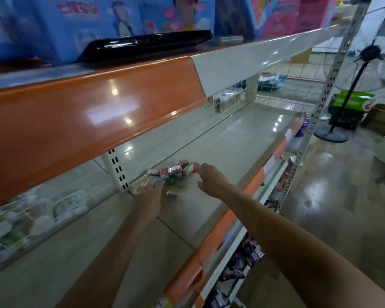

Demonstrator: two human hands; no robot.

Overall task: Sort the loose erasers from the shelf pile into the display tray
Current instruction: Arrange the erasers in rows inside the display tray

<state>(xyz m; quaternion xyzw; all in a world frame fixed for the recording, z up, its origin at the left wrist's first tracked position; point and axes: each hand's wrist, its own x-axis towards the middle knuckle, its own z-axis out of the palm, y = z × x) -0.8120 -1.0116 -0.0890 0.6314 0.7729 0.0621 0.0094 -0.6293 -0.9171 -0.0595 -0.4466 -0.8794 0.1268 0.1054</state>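
hands: 2 [148,197] [210,177] | eraser pile: 1 [173,171], erasers too blurred to count | black tray: 1 [147,44] | standing fan: 1 [365,61]

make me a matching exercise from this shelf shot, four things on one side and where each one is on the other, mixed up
Things:
1. pile of erasers
2. black tray
3. standing fan
4. right hand

Places:
A. on the floor right of the shelving
B. on the upper shelf, above the orange shelf edge
C. on the middle shelf, between the two hands
D. at the right end of the eraser pile

Pairs: 1-C, 2-B, 3-A, 4-D
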